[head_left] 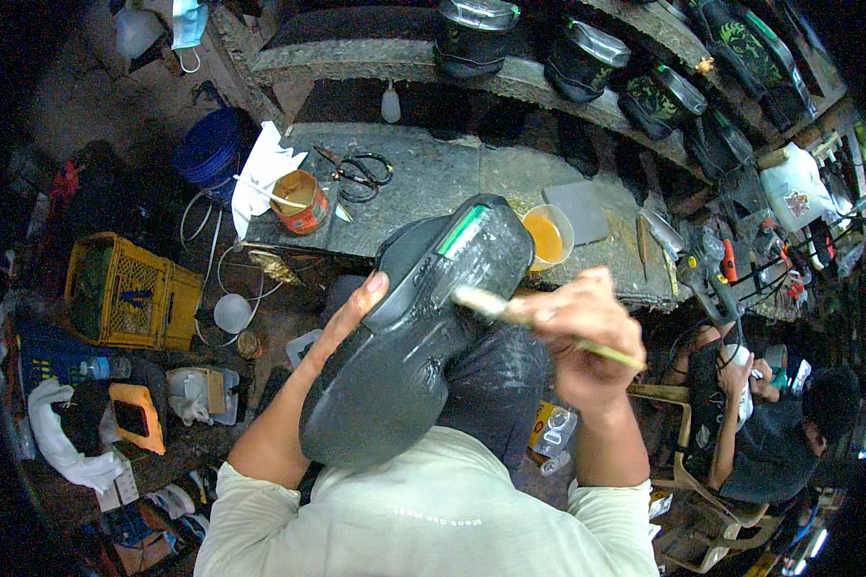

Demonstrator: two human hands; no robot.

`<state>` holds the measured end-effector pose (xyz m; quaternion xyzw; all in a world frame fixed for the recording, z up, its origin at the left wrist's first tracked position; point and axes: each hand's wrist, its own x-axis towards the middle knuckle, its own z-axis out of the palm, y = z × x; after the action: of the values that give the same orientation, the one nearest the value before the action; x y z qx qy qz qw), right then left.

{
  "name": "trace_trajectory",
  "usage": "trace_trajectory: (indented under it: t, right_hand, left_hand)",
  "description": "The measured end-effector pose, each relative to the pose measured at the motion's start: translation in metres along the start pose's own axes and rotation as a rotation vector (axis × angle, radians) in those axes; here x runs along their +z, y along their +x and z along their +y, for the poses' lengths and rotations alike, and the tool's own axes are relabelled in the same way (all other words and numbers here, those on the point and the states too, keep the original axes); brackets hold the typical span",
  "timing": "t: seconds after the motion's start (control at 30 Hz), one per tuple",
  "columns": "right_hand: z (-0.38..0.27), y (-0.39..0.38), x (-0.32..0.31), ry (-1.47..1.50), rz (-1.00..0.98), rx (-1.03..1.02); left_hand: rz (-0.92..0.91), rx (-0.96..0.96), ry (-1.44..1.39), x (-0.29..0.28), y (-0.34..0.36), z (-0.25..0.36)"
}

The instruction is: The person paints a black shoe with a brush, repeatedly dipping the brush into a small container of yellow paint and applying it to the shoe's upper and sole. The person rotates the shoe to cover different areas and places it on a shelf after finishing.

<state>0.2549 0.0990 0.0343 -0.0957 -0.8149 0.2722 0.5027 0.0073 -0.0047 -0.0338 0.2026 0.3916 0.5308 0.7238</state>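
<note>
A wide fisheye camera sits high on the head here, looking steeply down past the wearer's pale T-shirt (423, 510) at the hands (592, 332), quite near, and forward over the worktop (423, 168) to the shelves (356, 60) beyond, bending straight edges toward its dark rim.

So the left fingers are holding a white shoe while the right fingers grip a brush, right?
Not quite: the shoe is black, not white, as the head view shows. The left fingers do hold it, and the right fingers grip the brush.
</note>
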Motion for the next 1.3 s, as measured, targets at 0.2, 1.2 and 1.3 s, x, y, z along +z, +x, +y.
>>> trace_trajectory:
  t: [0.2, 1.2, 1.3]
  right_hand:
    - [0.016, -0.003, 0.001, -0.156, 0.219, 0.232]
    - [-0.043, 0.022, -0.019, -0.562, -0.425, 0.242]
    - [-0.052, 0.024, -0.003, -0.524, -0.73, 0.239]
  left_hand:
    - [0.074, -0.089, -0.205, 0.021, -0.008, 0.006]
    - [0.2, 0.203, 0.155, 0.007, -0.008, 0.018]
    - [0.246, 0.361, 0.245, 0.004, -0.006, 0.015]
